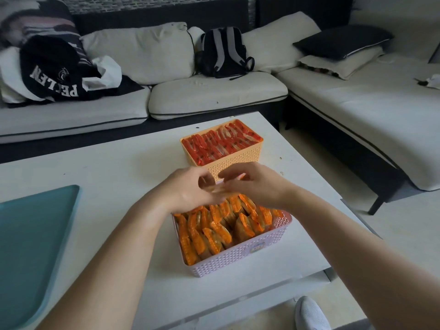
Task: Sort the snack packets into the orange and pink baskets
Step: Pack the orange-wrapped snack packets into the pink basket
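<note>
here, the white table (119, 186) carries a pink basket (238, 260) at the near side, packed with orange packets (214, 234) standing on edge. just behind it is an orange basket (238, 160) with rows of red packets (214, 144). the left hand (188, 189) and right hand (254, 184) meet over the pink basket's far rim, fingers curled. both are blurred, so i cannot tell whether either grip holds anything.

We count two baskets, one orange basket (234, 160) and one pink basket (238, 258), red packets (221, 144) and orange packets (214, 231) too tightly packed for us to tally, two hands, left hand (190, 189) and right hand (258, 184), one teal tray (35, 234), one backpack (222, 52), one white shoe (309, 313), one table (107, 167).
</note>
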`<state>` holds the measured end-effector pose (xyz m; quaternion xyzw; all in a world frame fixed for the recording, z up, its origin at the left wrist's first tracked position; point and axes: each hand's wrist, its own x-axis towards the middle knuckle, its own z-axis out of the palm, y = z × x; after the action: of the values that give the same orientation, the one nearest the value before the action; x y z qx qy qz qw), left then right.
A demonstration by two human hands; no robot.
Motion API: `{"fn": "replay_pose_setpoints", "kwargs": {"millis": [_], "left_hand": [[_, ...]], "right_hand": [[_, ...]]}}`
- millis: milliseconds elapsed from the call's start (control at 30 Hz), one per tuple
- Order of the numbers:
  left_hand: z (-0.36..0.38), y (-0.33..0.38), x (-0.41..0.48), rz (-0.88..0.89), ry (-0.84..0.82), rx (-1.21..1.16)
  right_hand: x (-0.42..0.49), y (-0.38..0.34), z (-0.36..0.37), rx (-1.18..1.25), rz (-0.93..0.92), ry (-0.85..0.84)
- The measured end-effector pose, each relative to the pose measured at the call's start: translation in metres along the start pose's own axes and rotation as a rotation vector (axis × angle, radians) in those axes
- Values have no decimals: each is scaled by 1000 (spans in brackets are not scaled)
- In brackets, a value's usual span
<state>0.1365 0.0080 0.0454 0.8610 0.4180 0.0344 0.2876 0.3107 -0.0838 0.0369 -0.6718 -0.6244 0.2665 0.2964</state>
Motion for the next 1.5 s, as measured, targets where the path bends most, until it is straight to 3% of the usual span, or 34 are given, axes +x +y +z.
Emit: {"fn": "replay_pose_setpoints", "kwargs": {"millis": [100, 200, 267, 300, 367, 433, 533, 600, 700, 800, 867, 1233, 1367, 1500], "left_hand": [[8, 16, 0, 1, 147, -286], [22, 32, 8, -104, 176, -553], [31, 41, 15, -158, 163, -629], [33, 44, 19, -179, 158, -655], [37, 49, 27, -218, 152, -717], [39, 52, 36, -265, 142, -771], [41, 57, 45, -291, 46, -826], [42, 59, 48, -249, 1, -779], [51, 58, 56, -179, 88, -690], [63, 47, 70, -36, 214, -426], [70, 43, 74, 21, 177, -272], [85, 45, 72, 90, 76, 45], [82, 49, 64, 102, 95, 48], [76, 48, 63, 113, 116, -1]], "right_hand": [[-1, -3, -9, 151, 187, 160], [-1, 5, -17, 393, 388, 291], [-2, 14, -23, 227, 306, 397], [-3, 18, -26, 107, 220, 383], [-5, 20, -33, -28, 84, 202], [-6, 24, -35, -69, 74, 52], [-2, 39, -34, -130, 99, 116], [3, 50, -35, -130, 123, 250], [10, 66, -41, -39, 202, 428], [15, 74, -42, 65, 236, 462], [18, 76, -41, 123, 268, 474], [27, 67, -23, 162, 412, 179], [25, 64, -18, -35, 339, -3], [25, 61, -23, -92, 298, 82]]}}
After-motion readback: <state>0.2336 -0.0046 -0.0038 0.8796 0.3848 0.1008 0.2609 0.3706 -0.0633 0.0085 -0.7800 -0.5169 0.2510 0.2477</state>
